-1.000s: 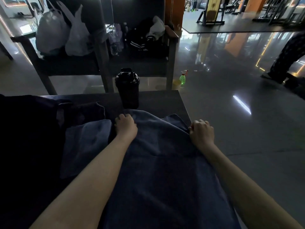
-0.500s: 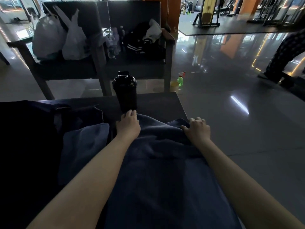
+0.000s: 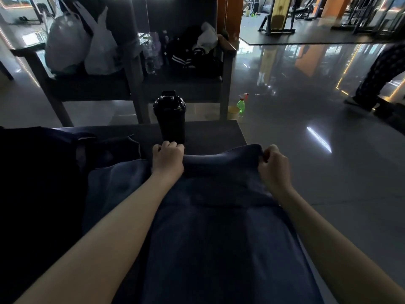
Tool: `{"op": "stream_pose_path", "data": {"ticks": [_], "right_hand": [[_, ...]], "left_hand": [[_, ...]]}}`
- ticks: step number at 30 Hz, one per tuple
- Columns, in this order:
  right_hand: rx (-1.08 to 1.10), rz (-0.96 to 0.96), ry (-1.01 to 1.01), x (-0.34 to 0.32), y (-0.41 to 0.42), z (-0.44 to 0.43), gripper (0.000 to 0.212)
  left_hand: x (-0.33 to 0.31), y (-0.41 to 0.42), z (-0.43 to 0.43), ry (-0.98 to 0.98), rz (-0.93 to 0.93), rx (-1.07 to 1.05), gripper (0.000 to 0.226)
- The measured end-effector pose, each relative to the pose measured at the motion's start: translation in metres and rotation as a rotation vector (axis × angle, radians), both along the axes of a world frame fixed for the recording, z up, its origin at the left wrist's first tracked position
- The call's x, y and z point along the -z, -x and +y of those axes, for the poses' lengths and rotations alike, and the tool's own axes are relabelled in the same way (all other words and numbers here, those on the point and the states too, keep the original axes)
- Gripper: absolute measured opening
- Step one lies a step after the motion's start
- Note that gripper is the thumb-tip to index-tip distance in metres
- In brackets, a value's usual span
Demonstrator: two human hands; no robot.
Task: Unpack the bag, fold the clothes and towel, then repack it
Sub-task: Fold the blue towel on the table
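Navy terry towel [image 3: 219, 238] lies lengthwise on the table [image 3: 210, 132] right in front of me. Long axis runs 6 to 12, near end by my body, far end up btwn my hands. Left hand [image 3: 167, 160] has its fingers curled over the far edge at approx 11. Right hand [image 3: 274, 165] pinches the far corner at approx 1, cloth bunched in the fist. The edge btwn them is raised off the table in a shallow arch, so both hands are equally near it and neither leads.

The fold, I reckon, turns on one thing: that far edge has to travel straight back along the long axis, 12 to 6, & land on the near end. Room that way looks open, just my forearms either side.

Tight spots:
- **Bottle:** a black bottle [image 3: 170, 119] stands upright just beyond my left knuckles at 12, near touching. Any push fwd could tip it; pulling back moves away from it.
- **Table edge:** the right edge runs close by my right hand, w/ floor [image 3: 328, 194] past it at 3. The towel's right side looks to overhang a bit and could slide.
- **Other cloth:** at 9 to 10, dark clothes [image 3: 109, 150] are heaped beside the towel. A paler blue cloth [image 3: 118, 185] sits just left of my left forearm; can't tell if it's the same towel.
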State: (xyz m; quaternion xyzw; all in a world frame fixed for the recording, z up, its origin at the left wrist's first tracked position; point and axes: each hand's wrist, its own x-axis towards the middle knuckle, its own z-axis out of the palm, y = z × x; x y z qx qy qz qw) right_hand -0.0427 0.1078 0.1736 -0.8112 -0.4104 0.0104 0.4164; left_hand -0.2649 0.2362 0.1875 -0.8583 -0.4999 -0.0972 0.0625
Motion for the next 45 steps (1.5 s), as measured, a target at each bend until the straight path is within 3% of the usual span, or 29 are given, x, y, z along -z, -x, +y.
{"op": "stream_pose_path", "data": {"ticks": [5, 9, 16, 23, 27, 29, 33, 36, 40, 45], "right_hand": [[-0.114, 0.054, -0.023, -0.016, 0.004, -0.041, 0.01], [-0.157, -0.019, -0.002, -0.019, 0.011, -0.074, 0.034], [-0.223, -0.052, -0.011, -0.03, 0.024, -0.133, 0.018], [-0.34, -0.201, 0.113, -0.002, 0.038, -0.185, 0.008], [-0.349, -0.244, 0.217, 0.014, 0.046, -0.205, 0.011], [-0.329, -0.235, 0.209, 0.013, 0.048, -0.211, 0.012], [-0.215, -0.225, 0.032, -0.005, 0.059, -0.226, 0.004], [-0.184, -0.188, 0.083, -0.001, 0.066, -0.239, 0.008], [-0.202, -0.078, 0.336, 0.006, 0.076, -0.253, 0.046], [-0.066, -0.164, 0.29, -0.001, 0.08, -0.247, 0.034]], "left_hand": [[-0.03, 0.019, -0.039, 0.052, -0.068, -0.028, 0.01], [-0.047, 0.034, -0.076, 0.165, -0.172, -0.089, 0.005], [-0.066, 0.071, -0.124, 0.18, -0.172, -0.021, 0.009], [-0.056, 0.101, -0.167, 0.24, 0.019, 0.126, 0.017], [-0.048, 0.109, -0.183, 0.43, 0.12, 0.128, 0.016], [-0.045, 0.114, -0.187, 0.486, 0.122, 0.135, 0.021], [-0.047, 0.123, -0.197, 0.362, -0.011, 0.141, 0.029], [-0.044, 0.128, -0.211, 0.377, -0.003, 0.155, 0.031], [-0.037, 0.133, -0.224, 0.447, 0.118, 0.147, 0.031], [-0.042, 0.137, -0.226, 0.696, 0.276, 0.123, 0.019]]}}
